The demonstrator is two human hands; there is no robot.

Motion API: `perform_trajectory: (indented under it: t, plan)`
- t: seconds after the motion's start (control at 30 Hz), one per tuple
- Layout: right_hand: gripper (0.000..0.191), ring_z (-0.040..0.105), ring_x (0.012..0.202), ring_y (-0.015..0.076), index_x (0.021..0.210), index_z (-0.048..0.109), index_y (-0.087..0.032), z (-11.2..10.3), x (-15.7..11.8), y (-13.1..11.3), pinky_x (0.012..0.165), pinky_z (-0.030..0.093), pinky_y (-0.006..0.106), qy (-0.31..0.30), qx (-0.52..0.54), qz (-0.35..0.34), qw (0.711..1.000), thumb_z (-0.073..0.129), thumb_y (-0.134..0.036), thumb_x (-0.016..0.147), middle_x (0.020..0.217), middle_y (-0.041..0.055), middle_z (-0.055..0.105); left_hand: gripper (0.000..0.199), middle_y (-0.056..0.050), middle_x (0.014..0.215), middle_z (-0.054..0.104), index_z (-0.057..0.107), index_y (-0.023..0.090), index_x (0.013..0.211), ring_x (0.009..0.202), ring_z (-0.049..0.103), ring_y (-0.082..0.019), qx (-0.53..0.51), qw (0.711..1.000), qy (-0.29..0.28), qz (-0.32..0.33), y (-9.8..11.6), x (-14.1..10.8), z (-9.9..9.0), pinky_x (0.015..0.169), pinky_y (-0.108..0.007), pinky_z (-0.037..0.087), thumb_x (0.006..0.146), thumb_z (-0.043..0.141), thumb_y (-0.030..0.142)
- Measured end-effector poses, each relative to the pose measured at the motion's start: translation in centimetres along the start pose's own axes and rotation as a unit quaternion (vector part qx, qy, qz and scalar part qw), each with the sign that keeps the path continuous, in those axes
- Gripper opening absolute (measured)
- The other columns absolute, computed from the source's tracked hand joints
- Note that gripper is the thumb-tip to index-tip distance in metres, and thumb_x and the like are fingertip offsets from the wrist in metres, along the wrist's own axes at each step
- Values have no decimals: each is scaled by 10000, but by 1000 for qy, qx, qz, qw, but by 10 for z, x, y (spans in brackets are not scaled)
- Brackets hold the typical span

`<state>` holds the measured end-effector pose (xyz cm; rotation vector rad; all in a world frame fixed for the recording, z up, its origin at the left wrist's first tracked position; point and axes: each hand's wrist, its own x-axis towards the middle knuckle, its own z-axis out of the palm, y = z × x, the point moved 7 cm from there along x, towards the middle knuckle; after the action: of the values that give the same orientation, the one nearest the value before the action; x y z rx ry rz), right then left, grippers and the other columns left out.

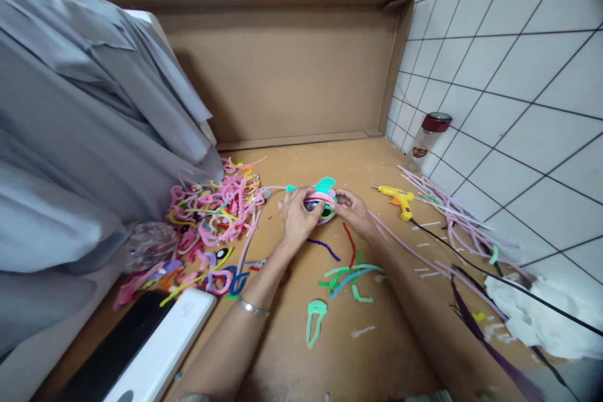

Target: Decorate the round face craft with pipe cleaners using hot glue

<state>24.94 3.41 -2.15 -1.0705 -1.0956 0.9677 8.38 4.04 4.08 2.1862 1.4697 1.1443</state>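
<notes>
Both hands hold one small colourful pipe-cleaner craft piece (325, 212), with pink, green and dark round parts and a teal leaf-like shape (325, 184) on top. My left hand (301, 213) grips it from the left, thumb across its front. On its right side, my right hand (352, 210) pinches the edge. The fingers cover much of the piece. Between my forearms lie a dark blue pipe cleaner (325, 248), a red pipe cleaner (350, 244) and several green ones (343, 276). Closer to me is a teal pipe-cleaner loop (315, 321).
A heap of pink and yellow pipe cleaners (226, 207) lies left, behind a white power bank (164, 345). On the right are a yellow glue gun (398, 198) with a black cord, lilac stems (447, 207), a red-lidded jar (428, 137) and white tissue (541, 314). Cardboard (282, 69) stands behind.
</notes>
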Motion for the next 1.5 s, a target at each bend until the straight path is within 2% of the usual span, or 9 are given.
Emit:
perform_trajectory:
  t: [0.17, 0.77, 1.03, 1.27, 1.5]
  plan:
    - [506, 677, 932, 200, 1000, 675, -218, 0, 1, 3, 902, 537, 375, -2, 6, -3, 1000, 843, -453, 585, 1008, 46, 735, 251, -67, 1095, 726, 676, 212, 1026, 1065, 623, -275, -26, 1000, -5, -3, -3, 1, 0, 930, -431, 442, 793, 634, 294]
    - [530, 673, 956, 217, 995, 664, -218, -1, 0, 4, 912, 520, 378, 0, 34, 18, 999, 854, -437, 552, 1039, 57, 730, 231, -67, 1104, 729, 679, 208, 990, 1077, 624, -268, -70, 997, -16, -17, -7, 3, 2, 947, -442, 461, 760, 672, 235]
    - [507, 681, 902, 215, 1024, 669, -211, -2, -2, 6, 722, 547, 307, -15, 39, 64, 997, 793, -510, 633, 1023, 62, 737, 229, -78, 1088, 726, 682, 193, 997, 1068, 623, -271, -68, 997, -24, -20, -8, 5, 1, 948, -438, 458, 776, 659, 251]
    - [554, 684, 937, 224, 1002, 677, -221, -4, 4, 16, 856, 538, 358, 9, 45, 51, 998, 846, -463, 534, 989, 44, 745, 238, -83, 1083, 727, 687, 188, 998, 1045, 625, -273, -77, 997, -15, -17, -11, 5, 2, 934, -434, 457, 770, 662, 253]
    - [527, 683, 930, 225, 998, 663, -212, -5, 3, 12, 876, 533, 383, 1, 42, 65, 997, 830, -467, 569, 977, 50, 740, 253, -90, 1015, 727, 677, 173, 1001, 986, 645, -259, -97, 995, -28, -13, -15, 10, 0, 904, -418, 481, 772, 632, 269]
